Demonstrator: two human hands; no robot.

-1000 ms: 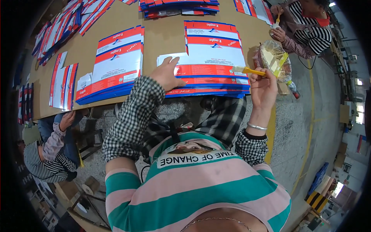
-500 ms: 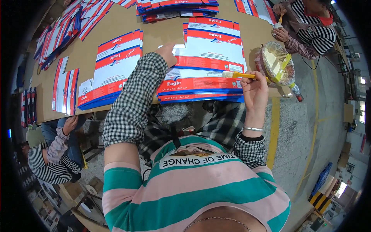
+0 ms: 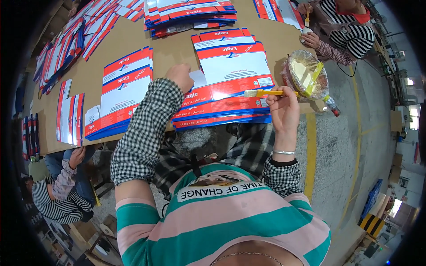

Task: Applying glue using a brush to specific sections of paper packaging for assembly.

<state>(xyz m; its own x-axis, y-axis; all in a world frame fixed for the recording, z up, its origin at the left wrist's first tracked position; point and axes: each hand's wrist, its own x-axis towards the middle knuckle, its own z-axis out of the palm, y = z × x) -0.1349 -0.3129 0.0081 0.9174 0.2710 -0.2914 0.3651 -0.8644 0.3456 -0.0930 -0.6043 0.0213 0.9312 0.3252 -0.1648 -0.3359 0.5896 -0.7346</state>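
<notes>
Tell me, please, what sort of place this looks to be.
It is probably a packaging workshop: stacks of flat cartons lie on a wide table, the right hand holds a brush, and yellow lines mark the grey floor.

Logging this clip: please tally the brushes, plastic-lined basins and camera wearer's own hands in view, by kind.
Yellow-handled brushes: 2
Plastic-lined basin: 1
Wearer's hands: 2
Total: 5
</notes>
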